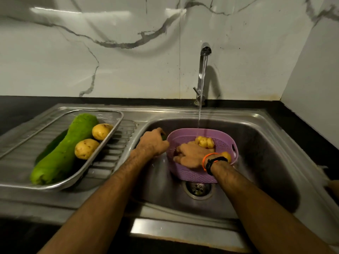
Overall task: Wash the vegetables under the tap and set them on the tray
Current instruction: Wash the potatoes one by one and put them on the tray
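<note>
Head view: right hand [190, 155] fingers [178, 159] reach into basket [192, 174]; left hand [153, 142] perhaps grips something green.

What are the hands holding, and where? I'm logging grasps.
Left hand grips a green vegetable, mostly hidden. Right hand reaches into the purple basket; its hold cannot be told.

1. Dark green vegetable [163, 136] mostly hidden behind left hand [153, 142]; kind not discernible.
2. Fingertips of right hand [192, 155] buried among potatoes [204, 142] in purple basket [192, 176]; grip unclear.
3. Dark vegetable [53, 144] on tray [110, 132] largely concealed by green gourd [67, 149].
4. Pale object [333, 186] cut off at right edge.
</note>
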`<state>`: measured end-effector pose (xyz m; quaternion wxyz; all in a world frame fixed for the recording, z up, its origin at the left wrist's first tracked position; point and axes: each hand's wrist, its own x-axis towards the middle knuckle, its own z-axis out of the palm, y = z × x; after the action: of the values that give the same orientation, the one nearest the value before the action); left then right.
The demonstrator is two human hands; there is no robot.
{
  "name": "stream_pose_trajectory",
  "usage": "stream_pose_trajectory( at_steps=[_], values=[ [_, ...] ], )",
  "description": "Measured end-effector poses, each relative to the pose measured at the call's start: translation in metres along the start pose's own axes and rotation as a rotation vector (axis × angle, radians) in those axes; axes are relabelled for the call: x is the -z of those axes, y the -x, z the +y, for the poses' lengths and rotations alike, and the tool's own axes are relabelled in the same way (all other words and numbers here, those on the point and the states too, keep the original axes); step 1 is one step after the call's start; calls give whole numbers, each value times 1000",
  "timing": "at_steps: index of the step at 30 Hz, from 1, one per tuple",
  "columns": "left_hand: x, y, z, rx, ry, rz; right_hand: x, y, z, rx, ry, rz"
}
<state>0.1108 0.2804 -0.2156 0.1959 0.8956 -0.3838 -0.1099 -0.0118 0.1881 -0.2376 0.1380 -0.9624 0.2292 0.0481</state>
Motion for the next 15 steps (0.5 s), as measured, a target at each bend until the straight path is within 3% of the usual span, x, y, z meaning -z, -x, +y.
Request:
stream_pose_trajectory(
  at_steps=[7,9,13,15],
  values=[
    [-6,30,-14,70,-62,-91,-1,11,-21,25,171,-29],
    [4,26,-5,6,-35,19,-2,10,-19,22,163,-31],
    [27,22,10,-108,275,302,-1,13,-19,13,161,-32],
    [20,26,9,-76,209,248,1,14,-19,-6,169,-37]
  ],
)
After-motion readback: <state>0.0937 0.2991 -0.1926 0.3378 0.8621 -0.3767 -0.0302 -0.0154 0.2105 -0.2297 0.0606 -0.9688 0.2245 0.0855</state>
